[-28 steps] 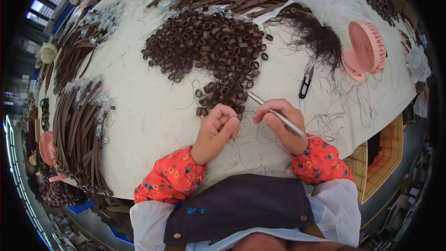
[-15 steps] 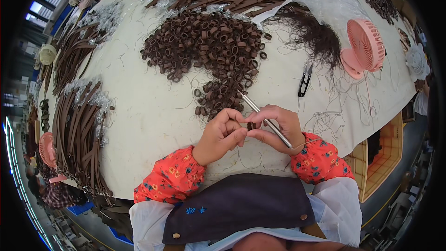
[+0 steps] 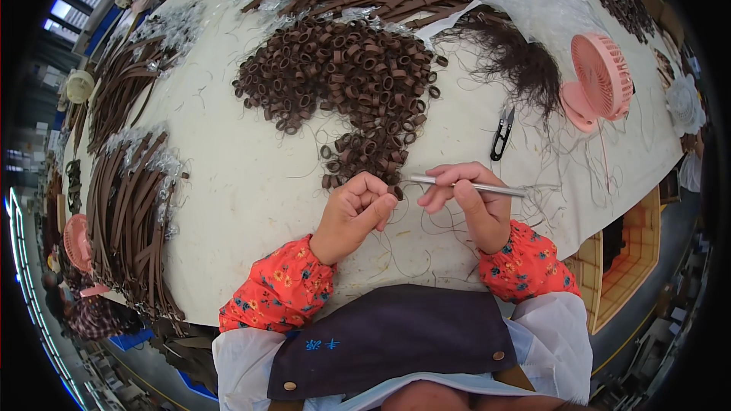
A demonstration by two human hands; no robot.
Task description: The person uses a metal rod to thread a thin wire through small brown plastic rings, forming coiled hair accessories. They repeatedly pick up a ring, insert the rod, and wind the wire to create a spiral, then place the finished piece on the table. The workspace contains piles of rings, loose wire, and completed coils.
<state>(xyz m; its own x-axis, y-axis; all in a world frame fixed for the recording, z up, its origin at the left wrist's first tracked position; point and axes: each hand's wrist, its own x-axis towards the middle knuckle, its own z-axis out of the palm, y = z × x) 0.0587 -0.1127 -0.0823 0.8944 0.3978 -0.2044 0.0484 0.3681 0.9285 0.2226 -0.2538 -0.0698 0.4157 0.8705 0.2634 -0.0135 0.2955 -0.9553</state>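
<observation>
A: Quick one: what's in your left hand?
B: My left hand (image 3: 352, 211) is nearly closed, fingers curled, thumb and forefinger pinching a brown ring (image 3: 396, 192) at their tips.
A: Looks of it?
B: Small, short, tube-like band, dark brown, matt. Open end shows as a darker oval; my fingertips cover part of the wall. Seam or stitching: too small to tell.
A: Where exactly?
B: Over the table, at the near end of the ring pile (image 3: 343, 61), just right of my thumb tip. Can't tell if it touches the rings behind it.
A: The pile's rings, same sort?
B: Same brown, same round band shape. They tip every way, some showing their holes, some their outer walls. Loose thin threads stick out round the edges.
A: Right hand?
B: My right hand (image 3: 474, 199) is part closed round a silver rod (image 3: 491, 188), thumb below, forefinger over it. Slim, straight, shiny, lying nearly level, left end near the ring but apart from it. A fine line trails off its right end; tool or thread, can't tell.
A: Anything close by?
B: Black snips (image 3: 500, 137) beyond my right hand, blades pointing away from me. Pink fan (image 3: 598, 80) farther right. Dark thread heap (image 3: 525, 68) between fan and pile.
</observation>
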